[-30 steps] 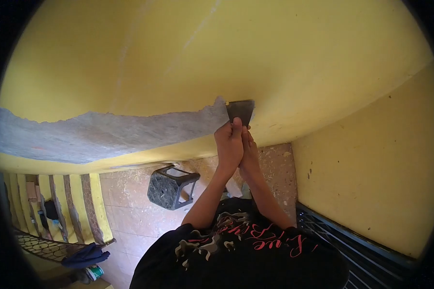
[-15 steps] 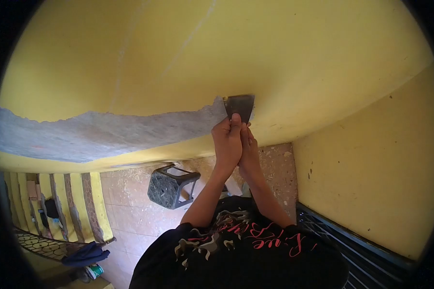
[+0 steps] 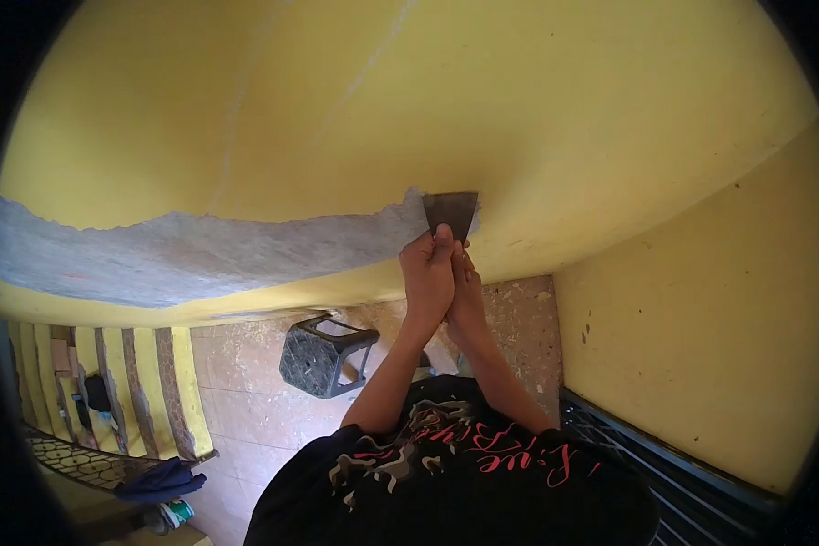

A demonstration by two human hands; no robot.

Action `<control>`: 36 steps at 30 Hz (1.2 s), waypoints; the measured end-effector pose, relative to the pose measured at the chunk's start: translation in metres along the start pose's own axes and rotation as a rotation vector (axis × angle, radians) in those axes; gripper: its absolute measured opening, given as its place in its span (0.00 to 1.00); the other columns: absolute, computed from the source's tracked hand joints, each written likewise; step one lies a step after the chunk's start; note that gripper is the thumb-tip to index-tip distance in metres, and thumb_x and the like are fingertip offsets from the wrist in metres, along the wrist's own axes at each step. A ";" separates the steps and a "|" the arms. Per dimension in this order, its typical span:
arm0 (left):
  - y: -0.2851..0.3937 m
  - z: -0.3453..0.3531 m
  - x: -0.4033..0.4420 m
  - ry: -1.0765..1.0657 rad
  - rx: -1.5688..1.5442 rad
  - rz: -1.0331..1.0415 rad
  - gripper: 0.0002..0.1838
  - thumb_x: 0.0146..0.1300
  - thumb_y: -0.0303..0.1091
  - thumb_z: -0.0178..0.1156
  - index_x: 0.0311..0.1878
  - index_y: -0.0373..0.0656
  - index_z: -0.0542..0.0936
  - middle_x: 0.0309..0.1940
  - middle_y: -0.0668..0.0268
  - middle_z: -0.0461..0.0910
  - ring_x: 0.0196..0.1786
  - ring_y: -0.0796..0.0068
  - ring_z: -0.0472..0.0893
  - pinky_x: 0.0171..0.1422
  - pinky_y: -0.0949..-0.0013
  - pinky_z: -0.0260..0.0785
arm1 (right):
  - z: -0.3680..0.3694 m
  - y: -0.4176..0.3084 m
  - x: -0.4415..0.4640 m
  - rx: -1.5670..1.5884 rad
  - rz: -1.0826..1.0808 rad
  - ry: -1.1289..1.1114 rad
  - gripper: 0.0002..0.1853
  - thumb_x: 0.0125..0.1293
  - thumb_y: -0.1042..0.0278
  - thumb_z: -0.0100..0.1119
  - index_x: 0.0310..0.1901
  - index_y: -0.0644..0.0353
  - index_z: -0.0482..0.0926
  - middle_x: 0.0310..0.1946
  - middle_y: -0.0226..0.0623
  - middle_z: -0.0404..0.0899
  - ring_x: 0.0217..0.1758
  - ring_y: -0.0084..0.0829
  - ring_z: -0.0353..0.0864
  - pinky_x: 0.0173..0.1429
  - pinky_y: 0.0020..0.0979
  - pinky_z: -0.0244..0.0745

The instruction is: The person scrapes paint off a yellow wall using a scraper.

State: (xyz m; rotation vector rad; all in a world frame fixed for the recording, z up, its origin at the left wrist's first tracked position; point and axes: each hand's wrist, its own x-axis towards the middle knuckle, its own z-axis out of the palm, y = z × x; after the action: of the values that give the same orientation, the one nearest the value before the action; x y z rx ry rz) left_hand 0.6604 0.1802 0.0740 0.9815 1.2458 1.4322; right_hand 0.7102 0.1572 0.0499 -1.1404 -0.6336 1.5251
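A dark, flat scraper blade [image 3: 451,211] lies against the yellow wall [image 3: 555,109], at the right end of a bare grey strip [image 3: 273,250]. My left hand [image 3: 430,273] is closed around the scraper's handle, its thumb lying at the base of the blade. Pressed against it on the right is my right hand [image 3: 465,287], fingers also wrapped round the handle. The handle itself is hidden by both hands.
A dark plastic stool [image 3: 323,355] stands on the tiled floor [image 3: 246,391], which has scattered flakes. Yellow-edged steps [image 3: 136,391] and a metal railing [image 3: 82,460] with dark blue cloth [image 3: 161,480] are at the lower left. A dark metal grille [image 3: 664,464] is lower right.
The scraper and both hands first moved slightly up the wall, then back down. More grey surface now shows just right of the blade.
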 end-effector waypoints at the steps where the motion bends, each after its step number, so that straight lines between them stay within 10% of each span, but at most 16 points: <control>1: 0.010 0.000 0.000 -0.027 -0.005 -0.009 0.24 0.73 0.41 0.46 0.28 0.30 0.74 0.14 0.62 0.72 0.16 0.76 0.71 0.21 0.72 0.62 | -0.001 -0.003 -0.001 -0.001 0.003 -0.002 0.30 0.67 0.33 0.41 0.31 0.58 0.73 0.12 0.26 0.66 0.09 0.19 0.62 0.11 0.24 0.54; 22: 0.011 0.000 0.003 -0.008 0.050 0.156 0.26 0.72 0.45 0.48 0.24 0.31 0.73 0.13 0.63 0.71 0.15 0.77 0.70 0.21 0.71 0.62 | 0.007 -0.011 0.008 0.033 -0.113 -0.080 0.28 0.70 0.36 0.40 0.36 0.58 0.73 0.12 0.26 0.65 0.11 0.18 0.64 0.12 0.25 0.54; 25: -0.028 -0.010 -0.005 0.020 0.142 0.021 0.26 0.72 0.45 0.48 0.24 0.31 0.73 0.13 0.64 0.72 0.15 0.77 0.70 0.21 0.72 0.62 | -0.011 0.015 -0.002 -0.041 0.182 0.011 0.28 0.70 0.37 0.39 0.35 0.59 0.72 0.12 0.27 0.66 0.11 0.18 0.64 0.13 0.25 0.54; 30: -0.017 -0.004 -0.004 0.012 0.135 0.022 0.25 0.72 0.44 0.48 0.24 0.31 0.74 0.13 0.64 0.72 0.15 0.77 0.70 0.21 0.72 0.62 | -0.009 0.008 -0.006 -0.132 -0.200 -0.037 0.28 0.71 0.38 0.39 0.31 0.58 0.71 0.12 0.28 0.66 0.11 0.18 0.65 0.12 0.24 0.56; 36: -0.021 -0.001 -0.002 0.004 0.082 0.000 0.23 0.71 0.38 0.49 0.23 0.30 0.75 0.13 0.62 0.74 0.16 0.76 0.72 0.22 0.71 0.63 | -0.011 0.017 0.002 0.027 -0.123 -0.054 0.31 0.70 0.37 0.38 0.30 0.61 0.73 0.11 0.29 0.67 0.12 0.19 0.67 0.13 0.25 0.57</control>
State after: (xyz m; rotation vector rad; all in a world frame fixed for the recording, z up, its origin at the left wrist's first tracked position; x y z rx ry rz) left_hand 0.6627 0.1787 0.0528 1.0345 1.3166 1.3930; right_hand 0.7127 0.1521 0.0306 -1.0244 -0.7053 1.4587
